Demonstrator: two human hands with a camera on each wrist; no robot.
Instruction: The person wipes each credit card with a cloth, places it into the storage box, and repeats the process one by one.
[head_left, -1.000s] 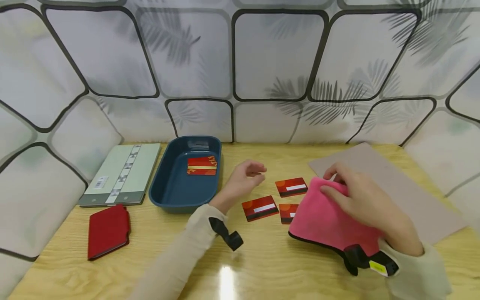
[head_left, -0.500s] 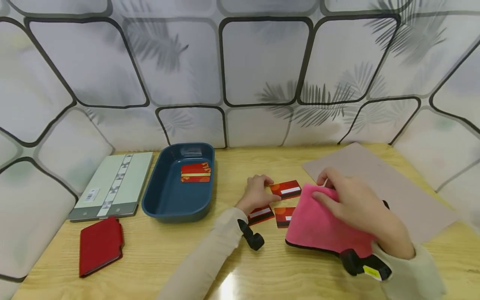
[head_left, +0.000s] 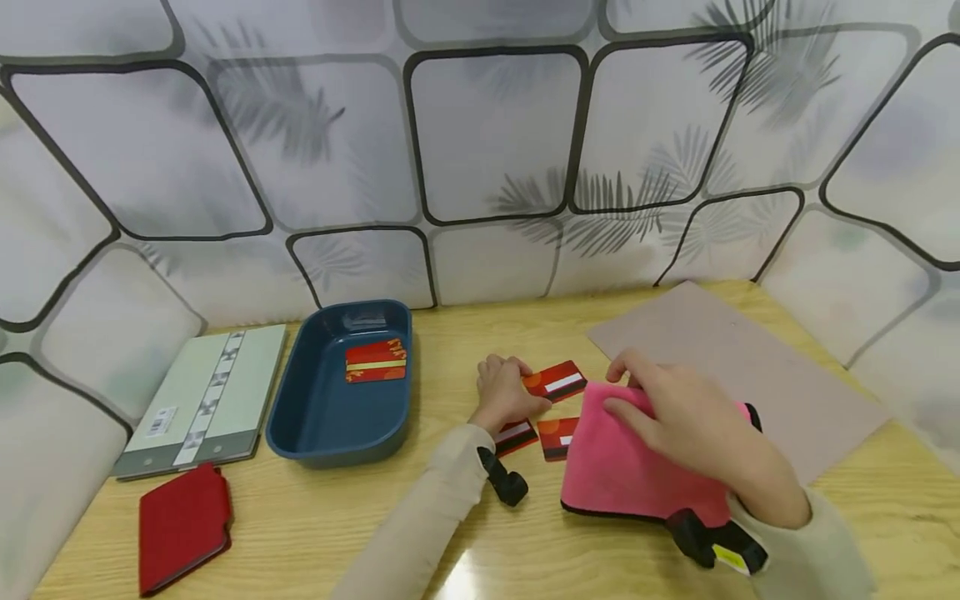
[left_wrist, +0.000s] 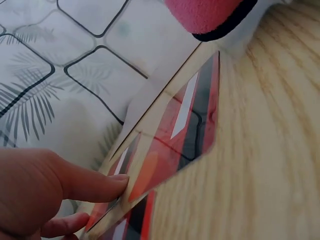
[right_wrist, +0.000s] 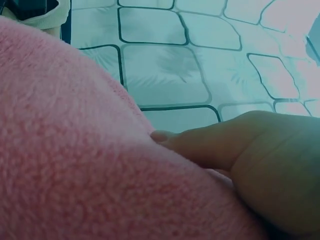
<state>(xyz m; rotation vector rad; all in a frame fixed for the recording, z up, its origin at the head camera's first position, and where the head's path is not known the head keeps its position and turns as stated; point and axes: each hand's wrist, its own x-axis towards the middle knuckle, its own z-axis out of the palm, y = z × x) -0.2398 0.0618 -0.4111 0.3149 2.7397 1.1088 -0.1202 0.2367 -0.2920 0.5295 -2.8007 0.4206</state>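
The far card (head_left: 557, 382), extending rightward, is pinched by the left grip (head_left: 506, 393); cloth (head_left: 618, 471) is clamped by the right grip (head_left: 678, 427).

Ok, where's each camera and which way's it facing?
Head: on the head, facing forward and down at the table; left hand, right hand and sleeves show.
Left wrist: on that wrist, facing low across red cards; part of that hand shows.
Right wrist: on that wrist, facing past pink cloth toward the patterned wall; that hand and a sleeve partly show.
Head and left wrist share the cards.
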